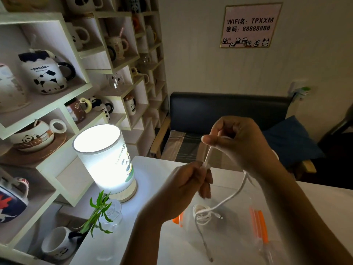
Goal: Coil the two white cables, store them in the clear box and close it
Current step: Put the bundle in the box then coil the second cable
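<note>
Both hands are raised above the white table (152,169) and hold one white cable (232,197). My left hand (189,180) pinches the cable's end, and my right hand (240,138) grips it slightly higher. From my right hand the cable hangs in a long loop towards the table. A second white cable (202,214) lies coiled inside the clear box (191,220), which has orange clips, with its plug tail trailing towards the table's near edge. The box's clear lid with orange latches (260,224) lies to the right.
A lit cylindrical lamp (107,159) stands at the table's left, with a small plant in a glass jar (112,211) in front of it. Shelves of panda mugs (44,73) fill the left. A dark bench with a blue cushion (290,138) stands behind the table.
</note>
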